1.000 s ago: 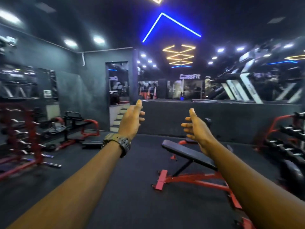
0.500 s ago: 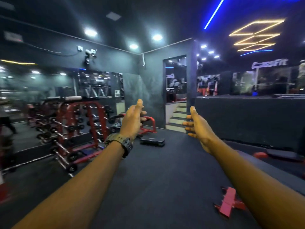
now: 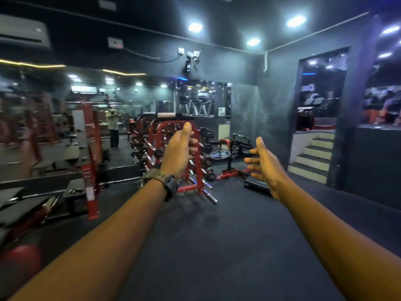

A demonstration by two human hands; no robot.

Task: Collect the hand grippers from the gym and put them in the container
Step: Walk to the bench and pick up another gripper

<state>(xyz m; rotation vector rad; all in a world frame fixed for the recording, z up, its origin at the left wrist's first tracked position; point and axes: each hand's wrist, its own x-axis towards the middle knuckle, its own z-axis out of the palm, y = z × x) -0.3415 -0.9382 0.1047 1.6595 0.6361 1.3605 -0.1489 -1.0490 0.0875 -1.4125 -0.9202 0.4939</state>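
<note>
Reaching forward, empty hands: left hand [image 3: 178,152], right hand [image 3: 265,165], apart.

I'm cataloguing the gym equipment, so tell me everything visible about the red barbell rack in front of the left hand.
The red barbell rack is a painted metal frame with an arched top, standing upright on the dark floor before the mirrored wall. Short fixed barbells with chrome bars and black end weights rest on its pegs, tier below tier. The raised left hand hides its middle without touching it.
</note>
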